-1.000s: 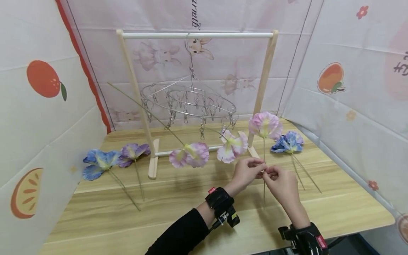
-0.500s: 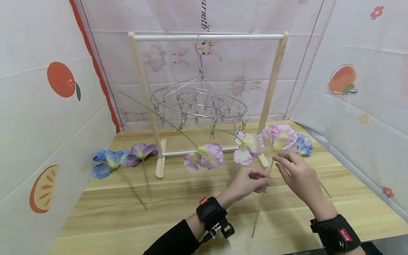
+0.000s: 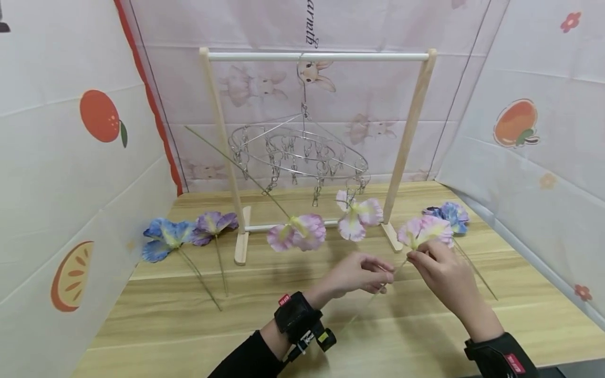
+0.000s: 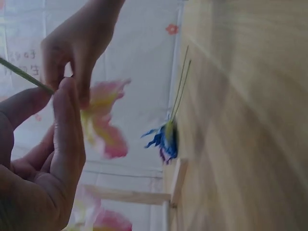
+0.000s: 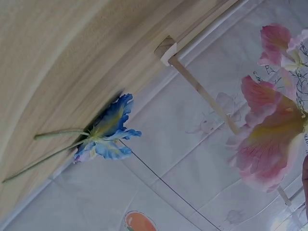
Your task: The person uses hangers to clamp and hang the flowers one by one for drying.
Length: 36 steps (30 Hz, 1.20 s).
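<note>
My right hand (image 3: 446,281) pinches a pink artificial flower (image 3: 427,228) by its stem, just under the petals. Lower on the same stem, my left hand (image 3: 356,275) has it between thumb and fingertips, clear in the left wrist view (image 4: 53,139). The stem slants down to the left over the table. Beyond the hands, a round wire clip hanger (image 3: 319,177) hangs from a wooden rack (image 3: 411,131). Two pink flowers hang at it: one (image 3: 307,231) has its stem slanting up left, the other (image 3: 359,215) is at the right clips.
Blue and purple flowers (image 3: 454,215) lie at the table's right, stems toward me. At the left lie a blue flower (image 3: 163,236) and a purple one (image 3: 212,226). Printed cloth walls (image 3: 543,210) enclose the wooden table (image 3: 189,336) at the sides and back.
The right hand has moved up the stem to just below the petals. The held flower has gone from upright to tilted and lower, its stem end swinging left. The head view has shifted slightly.
</note>
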Tool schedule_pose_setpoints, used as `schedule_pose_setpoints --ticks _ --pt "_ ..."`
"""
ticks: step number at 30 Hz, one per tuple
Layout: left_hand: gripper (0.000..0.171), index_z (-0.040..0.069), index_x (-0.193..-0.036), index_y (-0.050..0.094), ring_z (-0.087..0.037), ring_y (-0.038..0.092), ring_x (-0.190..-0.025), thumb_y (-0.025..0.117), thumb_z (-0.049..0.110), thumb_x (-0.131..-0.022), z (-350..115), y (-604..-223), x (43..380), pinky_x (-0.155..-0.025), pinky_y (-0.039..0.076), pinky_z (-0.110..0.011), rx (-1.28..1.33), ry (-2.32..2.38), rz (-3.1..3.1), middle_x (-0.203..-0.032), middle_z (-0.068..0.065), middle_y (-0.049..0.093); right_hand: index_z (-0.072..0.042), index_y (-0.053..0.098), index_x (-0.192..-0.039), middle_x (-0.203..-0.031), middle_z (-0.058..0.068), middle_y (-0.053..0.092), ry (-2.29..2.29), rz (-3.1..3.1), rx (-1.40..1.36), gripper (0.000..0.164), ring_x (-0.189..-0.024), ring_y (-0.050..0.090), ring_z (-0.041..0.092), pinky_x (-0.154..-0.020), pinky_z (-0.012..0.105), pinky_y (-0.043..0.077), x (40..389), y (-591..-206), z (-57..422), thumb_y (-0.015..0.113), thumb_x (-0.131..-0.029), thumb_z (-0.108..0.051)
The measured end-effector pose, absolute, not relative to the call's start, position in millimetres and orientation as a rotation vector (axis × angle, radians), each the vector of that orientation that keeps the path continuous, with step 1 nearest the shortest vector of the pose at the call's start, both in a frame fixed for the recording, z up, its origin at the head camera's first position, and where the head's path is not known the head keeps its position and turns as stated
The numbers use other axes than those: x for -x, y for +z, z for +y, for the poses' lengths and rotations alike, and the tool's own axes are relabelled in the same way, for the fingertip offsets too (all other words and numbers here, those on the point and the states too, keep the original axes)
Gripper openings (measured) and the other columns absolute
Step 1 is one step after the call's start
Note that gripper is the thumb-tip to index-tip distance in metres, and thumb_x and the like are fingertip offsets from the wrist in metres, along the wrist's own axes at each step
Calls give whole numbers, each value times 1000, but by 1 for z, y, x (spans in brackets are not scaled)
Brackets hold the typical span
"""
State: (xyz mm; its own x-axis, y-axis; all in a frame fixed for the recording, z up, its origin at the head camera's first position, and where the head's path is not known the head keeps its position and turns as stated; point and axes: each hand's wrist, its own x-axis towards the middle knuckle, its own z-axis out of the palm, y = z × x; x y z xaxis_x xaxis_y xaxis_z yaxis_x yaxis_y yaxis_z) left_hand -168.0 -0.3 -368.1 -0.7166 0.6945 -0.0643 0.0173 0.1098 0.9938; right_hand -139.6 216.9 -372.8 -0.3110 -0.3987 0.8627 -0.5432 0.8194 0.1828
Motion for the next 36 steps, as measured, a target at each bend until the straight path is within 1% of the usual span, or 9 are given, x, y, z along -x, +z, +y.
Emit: schedule_pose_setpoints --ticks 5,11,13,17,19,21,28,33,36 --pt "26 4 -114 66 0 63 -82 63 17 -93 -14 -354 171 -78 59 -20 -934 1582 1985 -115 -17 69 -9 68 -75 -78 2 58 265 -1978 -735 46 -65 46 13 -50 19 34 135 -377 209 46 -100 -41" --pt "27 6 -114 67 -2 62 -107 51 22 -100 -26 -342 168 -95 51 -17 -1099 1675 2018 -125 -10 67 -6 69 -81 -87 6 66 467 -2006 -793 42 -84 56 21 -75 24 43 128 -373 190 49 -100 -37" --pt "28 5 -114 66 -6 63 -111 49 22 -101 -28 -341 166 -99 50 -19 -1128 1777 2002 -123 -12 67 -5 68 -84 -86 5 68 521 -2005 -796 41 -86 59 21 -80 26 43 127 -370 184 48 -100 -37" --pt "31 -9 -109 61 -8 65 -110 47 18 -101 -30 -345 162 -102 52 -28 -1220 2117 1880 -117 -29 64 -5 67 -87 -82 2 70 566 -1995 -777 41 -77 62 17 -75 23 47 126 -365 171 47 -100 -39" --pt "32 -14 -108 57 -6 65 -106 47 15 -101 -30 -348 161 -100 54 -33 -1294 2284 1810 -113 -36 60 -6 68 -88 -81 2 70 580 -1977 -770 40 -73 63 15 -70 21 48 127 -364 164 48 -100 -38" --pt "30 -16 -108 56 -4 66 -103 49 12 -99 -29 -350 160 -98 56 -37 -1338 2415 1789 -110 -39 58 -5 68 -87 -80 2 70 600 -1955 -767 39 -71 63 15 -66 19 50 129 -363 157 49 -99 -37" --pt "25 -10 -111 59 -5 70 -92 59 8 -93 -23 -357 153 -82 61 -35 -1163 2607 1943 -105 -33 63 -5 68 -86 -79 2 70 652 -1930 -776 38 -69 63 13 -64 16 52 134 -368 137 49 -100 -35" --pt "28 -11 -111 60 2 69 -85 61 9 -93 -22 -363 153 -69 62 -36 -1065 2667 1936 -99 -35 64 -4 67 -85 -79 2 69 678 -1939 -781 40 -70 63 13 -65 15 53 135 -374 132 48 -100 -36" --pt "29 -12 -112 60 6 67 -84 62 9 -92 -23 -367 154 -68 62 -37 -1069 2667 1947 -98 -36 63 -4 67 -87 -81 2 69 704 -1943 -814 35 -71 64 13 -66 14 54 136 -377 132 51 -99 -33"
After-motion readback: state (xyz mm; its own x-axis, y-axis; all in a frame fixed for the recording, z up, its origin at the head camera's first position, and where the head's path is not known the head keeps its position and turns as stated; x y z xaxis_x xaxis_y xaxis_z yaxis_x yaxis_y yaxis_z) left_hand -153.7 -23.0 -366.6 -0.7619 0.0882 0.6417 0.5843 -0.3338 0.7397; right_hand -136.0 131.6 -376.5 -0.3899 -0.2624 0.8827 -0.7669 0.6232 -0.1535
